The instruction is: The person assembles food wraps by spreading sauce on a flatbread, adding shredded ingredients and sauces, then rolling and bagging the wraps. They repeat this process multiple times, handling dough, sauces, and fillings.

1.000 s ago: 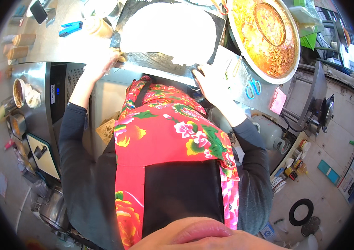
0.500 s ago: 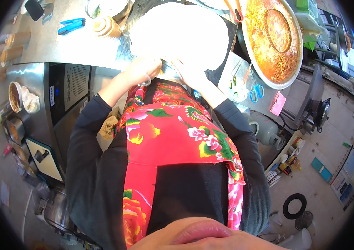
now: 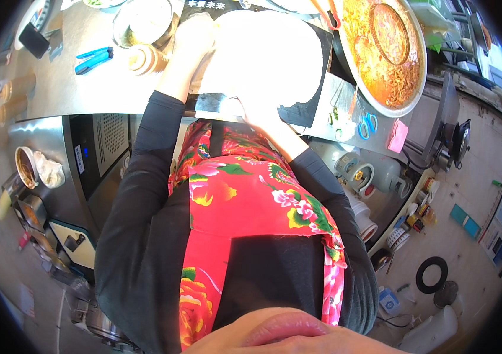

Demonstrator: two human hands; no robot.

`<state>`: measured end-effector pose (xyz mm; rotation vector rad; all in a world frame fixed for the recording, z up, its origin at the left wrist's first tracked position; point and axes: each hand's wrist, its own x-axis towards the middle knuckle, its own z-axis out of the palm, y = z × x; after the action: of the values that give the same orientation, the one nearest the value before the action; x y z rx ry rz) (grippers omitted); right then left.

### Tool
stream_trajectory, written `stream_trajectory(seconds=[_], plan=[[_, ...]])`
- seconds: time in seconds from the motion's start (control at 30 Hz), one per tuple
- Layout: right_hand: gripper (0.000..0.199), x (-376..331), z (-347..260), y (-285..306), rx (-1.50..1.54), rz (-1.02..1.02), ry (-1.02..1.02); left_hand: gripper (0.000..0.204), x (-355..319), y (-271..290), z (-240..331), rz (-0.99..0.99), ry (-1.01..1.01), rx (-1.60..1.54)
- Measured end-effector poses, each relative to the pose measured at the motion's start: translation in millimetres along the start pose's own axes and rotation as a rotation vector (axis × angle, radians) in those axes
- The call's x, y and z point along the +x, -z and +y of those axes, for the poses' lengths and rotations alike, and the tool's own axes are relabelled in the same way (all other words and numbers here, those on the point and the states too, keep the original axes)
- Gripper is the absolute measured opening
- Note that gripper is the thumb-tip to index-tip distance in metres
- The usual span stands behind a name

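Observation:
A large white round sheet (image 3: 269, 59), washed out by glare, lies on a black mat (image 3: 304, 112) on the metal counter. What it is made of cannot be made out. My left hand (image 3: 195, 36) reaches over the sheet's left edge, its fingers lost in the brightness. At the near edge of the counter is my right hand (image 3: 252, 111), by the lower rim of the sheet. Its fingers also fade into the white, so any grip is hidden.
A big pan (image 3: 384, 59) of red-orange food stands at the right. Blue-handled scissors (image 3: 368, 126) and a pink cloth (image 3: 397, 135) lie below it. To the left are a capped jar (image 3: 144, 60), a bowl (image 3: 142, 23), a blue stapler-like tool (image 3: 94, 60) and a phone (image 3: 33, 40).
My left hand has moved away from my right, forward along the sheet's left side. The right hand stays near the front edge. The whole view has shifted slightly.

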<state>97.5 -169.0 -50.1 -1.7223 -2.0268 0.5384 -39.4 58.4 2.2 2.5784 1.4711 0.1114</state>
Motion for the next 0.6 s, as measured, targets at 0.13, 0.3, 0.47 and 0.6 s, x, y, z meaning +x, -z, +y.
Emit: stream_trajectory(seconds=[0.13,0.3,0.47,0.6], plan=[[0.029,9,-9,-8,0.564,0.160,-0.059,0.028,5,-3,-10,0.042,0.160,-0.079],[0.034,19,-22,14,0.312,-0.330,-0.299,0.034,3,-23,-14,0.225,0.091,0.128],[0.042,30,-34,31,0.255,-0.051,0.046,0.031,-6,-19,-7,0.315,0.025,0.059],[0.041,28,-34,33,0.236,-0.045,0.108,0.028,-42,8,-3,0.307,-0.111,-0.205]])
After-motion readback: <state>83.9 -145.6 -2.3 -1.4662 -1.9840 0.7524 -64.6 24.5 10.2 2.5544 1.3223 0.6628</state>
